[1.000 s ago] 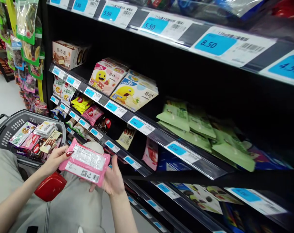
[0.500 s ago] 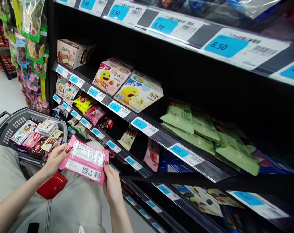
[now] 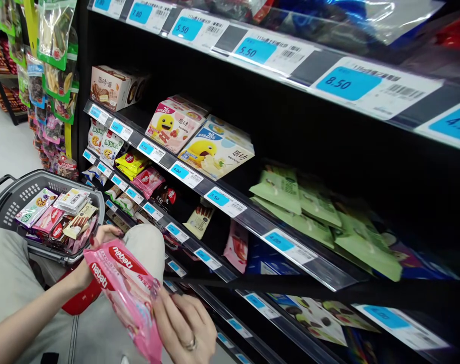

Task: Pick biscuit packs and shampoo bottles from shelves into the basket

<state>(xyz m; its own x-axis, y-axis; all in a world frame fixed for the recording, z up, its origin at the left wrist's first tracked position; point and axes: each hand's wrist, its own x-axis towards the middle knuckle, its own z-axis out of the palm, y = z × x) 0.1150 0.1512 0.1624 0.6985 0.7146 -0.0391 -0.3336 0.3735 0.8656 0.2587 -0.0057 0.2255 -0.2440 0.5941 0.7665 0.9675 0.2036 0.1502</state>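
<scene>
Both my hands hold a pink Nabati wafer packet low in front of me, its printed front facing up. My left hand grips its upper left end, fingers curled behind it. My right hand clasps its lower right end, a ring on one finger. Behind my left arm a grey shopping basket holds several snack packets. The black store shelves rise on my right, a little beyond my hands.
The shelves carry snack boxes, green packets, a pink packet and blue price tags. Hanging snack bags line the shelf end at top left. Pale floor lies at far left. My grey-trousered knee sits under the packet.
The packet has been flipped from its label back to its printed front and lowered toward me. My right hand moved down and now wraps the lower end.
</scene>
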